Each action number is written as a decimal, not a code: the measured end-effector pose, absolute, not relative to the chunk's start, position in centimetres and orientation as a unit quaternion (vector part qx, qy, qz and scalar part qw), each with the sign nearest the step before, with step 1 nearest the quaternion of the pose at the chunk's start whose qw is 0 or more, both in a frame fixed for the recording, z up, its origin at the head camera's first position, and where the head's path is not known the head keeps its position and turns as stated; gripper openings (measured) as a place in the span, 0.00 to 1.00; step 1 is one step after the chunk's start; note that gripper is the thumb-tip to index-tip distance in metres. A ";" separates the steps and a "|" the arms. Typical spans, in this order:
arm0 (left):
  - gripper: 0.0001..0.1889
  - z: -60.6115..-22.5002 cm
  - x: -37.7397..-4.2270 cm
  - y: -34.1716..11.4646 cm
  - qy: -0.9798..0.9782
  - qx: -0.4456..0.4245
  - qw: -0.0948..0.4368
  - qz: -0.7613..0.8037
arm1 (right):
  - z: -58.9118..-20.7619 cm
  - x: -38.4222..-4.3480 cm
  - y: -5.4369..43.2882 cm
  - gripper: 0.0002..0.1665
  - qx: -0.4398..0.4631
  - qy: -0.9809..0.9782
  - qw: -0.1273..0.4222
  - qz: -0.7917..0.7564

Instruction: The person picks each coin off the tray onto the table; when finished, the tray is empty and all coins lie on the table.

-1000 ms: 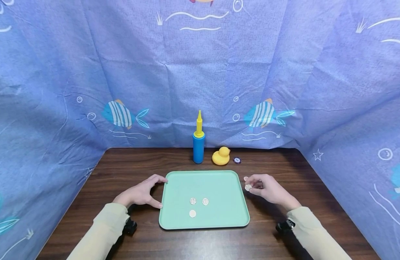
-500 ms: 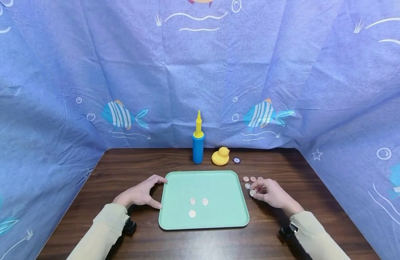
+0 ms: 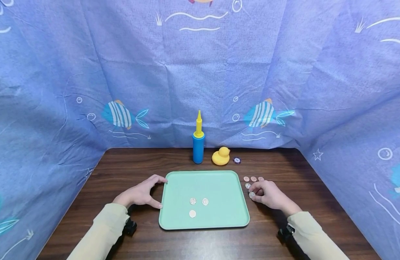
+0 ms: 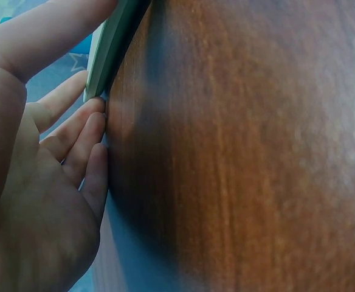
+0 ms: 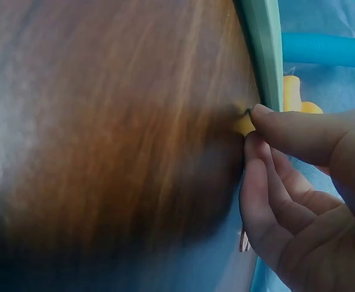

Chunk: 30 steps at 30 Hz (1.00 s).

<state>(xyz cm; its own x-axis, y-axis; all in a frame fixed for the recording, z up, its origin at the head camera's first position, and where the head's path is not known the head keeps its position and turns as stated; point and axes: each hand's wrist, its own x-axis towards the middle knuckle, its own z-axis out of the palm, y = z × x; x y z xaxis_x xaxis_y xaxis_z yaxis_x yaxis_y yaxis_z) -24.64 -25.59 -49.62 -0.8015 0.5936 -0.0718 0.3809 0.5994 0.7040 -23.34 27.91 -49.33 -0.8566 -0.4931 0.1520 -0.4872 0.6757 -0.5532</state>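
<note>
One round silver coin [image 3: 251, 195] is pinched by my right hand [image 3: 270, 195], right of the rectangular green tray [image 3: 187, 186]; my left hand [image 3: 139, 192] spreads wide. Likely positioning; next needs delicacy.

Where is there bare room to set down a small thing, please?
Free: the far part of the tray, behind its three coins; the table left of the blue pump; the strip before the tray. Crowded: right of the tray, where more coins lie close to the right hand.
</note>
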 end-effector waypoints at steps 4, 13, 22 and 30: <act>0.49 -49.8 -24.7 -25.6 0.880 0.274 0.155 0.357 | -49.2 -23.3 27.8 0.10 -0.263 0.919 0.008 -0.292; 0.49 -49.7 -24.7 -25.7 0.881 0.267 0.160 0.355 | -49.2 -23.2 27.9 0.10 -0.260 0.924 0.003 -0.281; 0.48 -49.3 -24.5 -25.6 0.883 0.271 0.155 0.350 | -49.5 -23.4 27.9 0.07 -0.244 0.930 -0.002 -0.275; 0.48 -49.4 -24.7 -25.6 0.882 0.281 0.148 0.349 | -49.8 -23.9 27.8 0.07 -0.244 0.933 -0.019 -0.263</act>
<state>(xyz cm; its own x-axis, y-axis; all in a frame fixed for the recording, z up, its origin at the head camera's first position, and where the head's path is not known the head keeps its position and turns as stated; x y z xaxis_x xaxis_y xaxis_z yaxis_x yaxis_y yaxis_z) -24.68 -25.59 -49.44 -0.7985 0.5985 -0.0647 0.3917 0.5983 0.6990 -23.87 27.76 -49.78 -0.8800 -0.4459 0.1636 -0.4657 0.7427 -0.4812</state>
